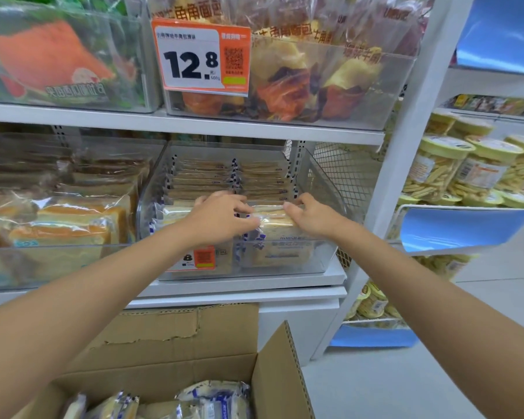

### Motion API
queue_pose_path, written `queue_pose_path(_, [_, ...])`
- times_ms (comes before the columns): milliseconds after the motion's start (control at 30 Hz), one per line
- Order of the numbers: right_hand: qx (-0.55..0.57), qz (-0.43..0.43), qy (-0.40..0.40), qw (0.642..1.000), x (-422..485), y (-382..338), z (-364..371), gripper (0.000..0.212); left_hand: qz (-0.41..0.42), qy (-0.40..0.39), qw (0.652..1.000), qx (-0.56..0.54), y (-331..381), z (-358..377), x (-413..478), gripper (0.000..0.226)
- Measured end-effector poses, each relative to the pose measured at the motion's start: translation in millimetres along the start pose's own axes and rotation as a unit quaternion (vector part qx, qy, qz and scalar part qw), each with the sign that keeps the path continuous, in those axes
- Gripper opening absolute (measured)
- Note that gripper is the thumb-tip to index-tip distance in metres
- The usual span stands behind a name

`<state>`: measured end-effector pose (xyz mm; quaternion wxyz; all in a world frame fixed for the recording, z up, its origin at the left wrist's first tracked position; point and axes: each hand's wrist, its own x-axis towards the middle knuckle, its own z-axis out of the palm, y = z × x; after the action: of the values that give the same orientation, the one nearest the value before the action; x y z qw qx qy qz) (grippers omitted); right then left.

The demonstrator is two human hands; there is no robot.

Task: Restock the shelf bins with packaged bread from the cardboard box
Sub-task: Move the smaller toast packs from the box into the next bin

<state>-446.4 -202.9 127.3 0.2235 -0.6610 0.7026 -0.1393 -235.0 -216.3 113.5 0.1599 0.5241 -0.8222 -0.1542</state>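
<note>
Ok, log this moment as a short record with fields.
left hand: grips bread packet
right hand: grips the same packet
location: inside clear bin
behind the hands: stacked packets fill the back of the bin
cardboard box: open, spare packets inside

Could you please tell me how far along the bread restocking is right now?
Done: two rows of packs already fill the back of the clear bin. In hand: the left hand and right hand grip a front pack inside that bin. Left: several wrapped breads remain in the cardboard box below.
</note>
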Motion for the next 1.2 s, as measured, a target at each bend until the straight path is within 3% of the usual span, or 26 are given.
queue_pose_path(133, [0.196, -0.025, 0.005, 0.98, -2, 1, 10, 0.038, 0.003, -0.046, 0.989, -0.137, -15, -1, -8, 0.056])
queue_pose_path(233, [0.212, -0.032, -0.036, 0.976, -4, 0, 5, 0.036, 0.02, -0.095, 0.995, -0.003, -13, 1, -10, 0.068])
queue_pose_path(267, [0.18, -0.031, -0.045, 0.982, -3, -1, 3, 0.039, 0.025, -0.104, 0.993, 0.052, -13, 4, -9, 0.061])
queue_pose_path(333, [0.009, -0.053, 0.009, 0.998, 0, -5, 2, 0.045, 0.027, -0.12, 0.987, 0.107, -11, 4, -9, 0.057])
queue_pose_path(400, [-0.153, -0.137, 0.103, 0.973, 0, -11, 6, 0.049, 0.019, -0.134, 0.985, 0.103, -7, -1, -12, 0.069])
queue_pose_path(467, [-0.206, -0.207, 0.078, 0.953, -1, -11, 14, 0.06, 0.021, -0.113, 0.989, 0.09, -5, -3, -13, 0.077])
queue_pose_path(567, [-0.208, -0.14, 0.033, 0.967, -3, -1, 30, 0.081, 0.053, -0.071, 0.985, 0.15, -3, 6, -12, 0.072])
queue_pose_path(700, [-0.089, -0.128, -0.026, 0.987, 9, 2, 29, 0.083, 0.055, -0.063, 0.98, 0.18, -6, 11, -10, 0.068])
queue_pose_path(900, [-0.204, -0.083, 0.003, 0.975, 8, 2, 30, 0.063, 0.055, -0.121, 0.97, 0.203, -9, 4, -5, 0.068])
queue_pose_path(1033, [-0.219, -0.093, -0.025, 0.971, 15, -9, 14, 0.071, 0.054, -0.072, 0.981, 0.173, -16, -3, -2, 0.083])
queue_pose_path(1200, [-0.25, -0.157, 0.034, 0.955, 19, -8, 34, 0.065, 0.04, -0.061, 0.988, 0.134, -22, 6, 0, 0.07])
